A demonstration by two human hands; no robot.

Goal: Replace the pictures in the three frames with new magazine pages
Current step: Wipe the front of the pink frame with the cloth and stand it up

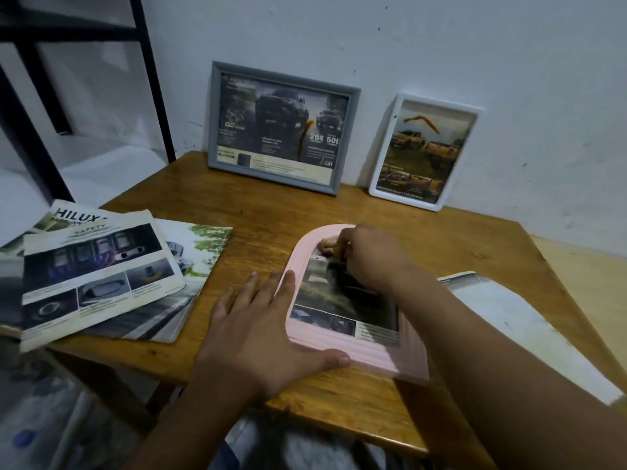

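A pink arched frame [359, 357] lies flat on the wooden table [258, 212] in front of me, with a car picture [325, 296] inside it. My left hand [261, 327] lies flat with straight fingers against the frame's left edge, thumb along its near edge. My right hand [369, 257] reaches over the top of the picture and pinches a small tan piece [330, 247] there. A grey frame [217, 130] and a white frame [380, 171] lean upright against the wall at the back, each holding a car picture.
Loose magazine pages and a car brochure [98, 269] are piled at the table's left. Another page [515, 320] lies at the right, under my right forearm. A black metal rack [149, 76] stands at the back left.
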